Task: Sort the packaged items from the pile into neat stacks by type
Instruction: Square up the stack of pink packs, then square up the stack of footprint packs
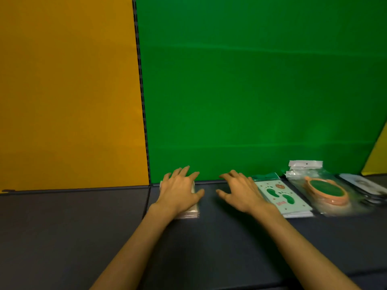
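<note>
The left hand (180,190) is pressing flat, fingers spread, on a clear-pack stack (191,212). The right hand (240,192) is hovering spread, holding nothing. Right of it, footprint packs (287,200) and pouches (322,189) are lying sorted; sorting is looking nearly finished.

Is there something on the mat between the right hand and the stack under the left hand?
Nothing visible: only bare dark mat separates the right hand from the stack beneath the left hand.

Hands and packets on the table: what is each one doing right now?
Left hand: open, lying flat on a stack.
Right hand: open, fingers spread over the dark table, holding nothing.
Clear packet stack: flat, mostly hidden under the left hand.
Footprint packets: stacked flat, a bit fanned.
Orange ring packets: sealed, stacked flat.
Far-right packets: flat, blurry.
</note>
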Available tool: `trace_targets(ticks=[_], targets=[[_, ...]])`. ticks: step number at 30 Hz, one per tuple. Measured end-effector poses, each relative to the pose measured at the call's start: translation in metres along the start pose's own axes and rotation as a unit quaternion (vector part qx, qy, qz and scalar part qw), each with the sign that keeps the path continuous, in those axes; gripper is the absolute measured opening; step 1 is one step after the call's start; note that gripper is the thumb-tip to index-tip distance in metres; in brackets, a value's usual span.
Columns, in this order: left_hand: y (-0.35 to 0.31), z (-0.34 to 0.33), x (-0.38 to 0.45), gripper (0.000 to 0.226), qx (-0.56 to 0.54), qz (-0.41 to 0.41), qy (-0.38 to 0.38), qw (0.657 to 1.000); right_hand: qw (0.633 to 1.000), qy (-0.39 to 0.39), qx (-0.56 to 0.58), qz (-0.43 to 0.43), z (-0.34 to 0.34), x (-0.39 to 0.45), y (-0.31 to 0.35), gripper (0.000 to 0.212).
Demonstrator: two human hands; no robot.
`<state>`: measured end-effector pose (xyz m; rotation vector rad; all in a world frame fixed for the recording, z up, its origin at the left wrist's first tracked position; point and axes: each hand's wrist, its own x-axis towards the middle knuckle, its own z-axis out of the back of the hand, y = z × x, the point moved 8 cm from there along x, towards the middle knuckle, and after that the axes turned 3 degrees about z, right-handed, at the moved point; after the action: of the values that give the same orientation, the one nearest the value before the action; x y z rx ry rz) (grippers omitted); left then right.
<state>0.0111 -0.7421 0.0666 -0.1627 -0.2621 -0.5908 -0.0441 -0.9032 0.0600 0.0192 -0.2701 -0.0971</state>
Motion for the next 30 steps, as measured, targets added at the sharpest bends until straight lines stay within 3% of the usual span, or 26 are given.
trace_targets(ticks=[6, 16, 20, 25, 30], targets=[[-0.077, -0.01, 0.011, 0.07, -0.001, -0.019, 0.016, 1.0, 0.999, 0.008, -0.004, -0.036, 0.017, -0.026, -0.078, 0.057], [-0.181, -0.031, 0.03, 0.07, 0.02, 0.022, 0.036, 0.999, 0.997, 0.061, 0.025, -0.046, 0.022, -0.053, -0.195, 0.059], [-0.203, -0.043, 0.037, 0.069, 0.025, 0.061, 0.041, 0.997, 0.993, 0.092, 0.065, -0.04, 0.01, -0.057, -0.214, 0.061], [-0.209, -0.068, 0.039, 0.075, 0.028, 0.113, 0.089, 0.989, 0.983, 0.162, 0.084, -0.032, -0.005, -0.06, -0.223, 0.04], [-0.203, -0.087, 0.041, 0.078, -0.008, 0.139, 0.145, 0.98, 0.977, 0.192, 0.088, -0.026, -0.008, -0.056, -0.22, 0.045]])
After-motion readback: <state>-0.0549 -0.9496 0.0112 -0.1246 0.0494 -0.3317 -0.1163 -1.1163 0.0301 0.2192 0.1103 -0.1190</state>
